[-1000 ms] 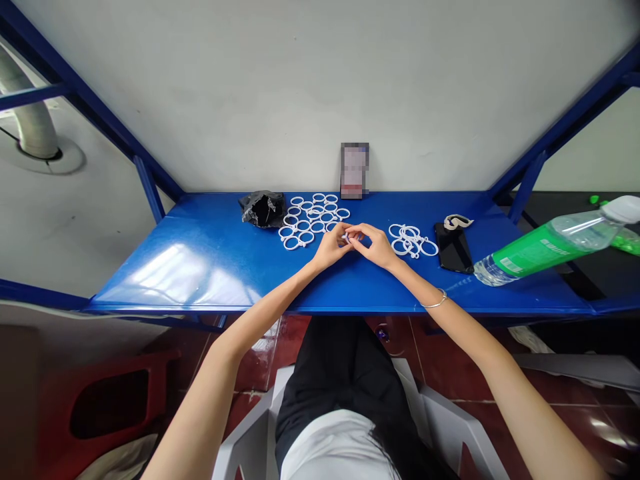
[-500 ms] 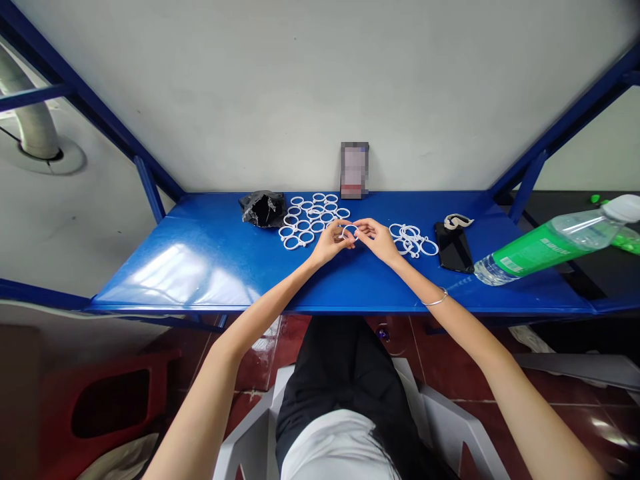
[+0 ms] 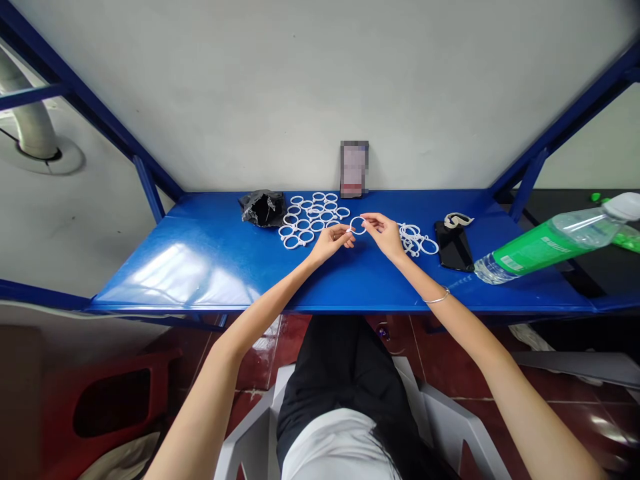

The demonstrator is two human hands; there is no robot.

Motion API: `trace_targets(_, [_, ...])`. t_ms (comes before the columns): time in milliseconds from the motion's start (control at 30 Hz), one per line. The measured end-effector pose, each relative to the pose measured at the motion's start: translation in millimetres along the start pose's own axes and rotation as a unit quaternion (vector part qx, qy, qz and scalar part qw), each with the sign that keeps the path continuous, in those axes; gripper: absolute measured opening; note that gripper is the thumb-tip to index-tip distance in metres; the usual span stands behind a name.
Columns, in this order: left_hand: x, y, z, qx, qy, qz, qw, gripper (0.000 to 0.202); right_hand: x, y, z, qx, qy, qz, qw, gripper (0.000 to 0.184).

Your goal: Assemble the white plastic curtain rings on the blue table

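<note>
Between my two hands I hold one white ring (image 3: pixel 358 233), raised a little over the blue table (image 3: pixel 240 267). The fingers of my left hand (image 3: pixel 332 241) pinch its left side, where a small knob seems to sit. My right hand (image 3: pixel 383 233) grips its right edge between thumb and fingers. Left of my hands, several white rings (image 3: pixel 304 225) with small eyelets lie spread out flat. Beside my right hand is a looser, overlapping pile of similar rings (image 3: pixel 413 239), partly hidden by that hand.
A crumpled black plastic bag (image 3: pixel 263 208) lies open at the back left. Against the wall leans a blurred phone-like object (image 3: pixel 354 170). To the right are a black phone (image 3: pixel 454 248), a beige strap-like item (image 3: pixel 458 220) on it, and a bottle with a green label (image 3: pixel 545 243).
My right hand has moved slightly up and right, and the ring now shows more fully between my hands. My left hand stays nearly in place, still pinching it.
</note>
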State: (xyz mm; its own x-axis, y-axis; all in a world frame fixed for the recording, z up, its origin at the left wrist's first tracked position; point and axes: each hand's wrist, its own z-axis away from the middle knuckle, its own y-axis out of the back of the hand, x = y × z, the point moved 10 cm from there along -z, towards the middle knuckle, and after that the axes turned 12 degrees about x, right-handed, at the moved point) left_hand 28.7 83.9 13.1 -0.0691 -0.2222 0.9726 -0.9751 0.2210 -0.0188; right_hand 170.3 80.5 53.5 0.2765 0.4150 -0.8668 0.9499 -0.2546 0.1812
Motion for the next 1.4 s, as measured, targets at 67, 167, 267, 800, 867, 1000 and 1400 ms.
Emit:
trace_targets(67, [0.0, 0.5, 0.0, 0.001, 0.002, -0.004, 1.0, 0.053, -0.6, 0.4, -0.1, 0.002, 0.005, 0.007, 1.0, 0.033])
trace_targets(167, [-1.0, 2.0, -1.3, 0.008, 0.001, -0.013, 1.0, 0.053, -0.5, 0.3, 0.0, 0.004, 0.011, 0.014, 1.0, 0.032])
trace_targets(267, [-4.3, 4.9, -3.1, 0.019, -0.003, -0.031, 0.999, 0.054, 1.7, -2.0, 0.2, -0.004, 0.016, 0.021, 1.0, 0.03])
trace_targets(800, [23.3, 18.7, -2.4, 0.038, -0.178, -0.536, 0.824, 0.018, 6.2, -10.0, 0.6, -0.059, 0.044, 0.106, 0.992, 0.025])
trace_targets(867, [19.4, 11.5, -0.6, -0.013, -0.183, -0.551, 0.814, 0.019, 5.9, -10.4, 0.7, -0.06, 0.048, 0.108, 0.991, 0.025])
trace_targets(1000, [16.2, 6.4, 2.2, -0.086, -0.205, -0.544, 0.809, 0.019, 4.7, -7.8, -1.3, -0.05, 0.065, 0.117, 0.99, 0.023])
trace_targets(1400, [20.4, 58.8, 7.7, -0.052, -0.134, -0.611, 0.779, 0.017, 46.9, 65.9, -29.9, -0.003, 0.048, 0.464, 0.884, 0.029])
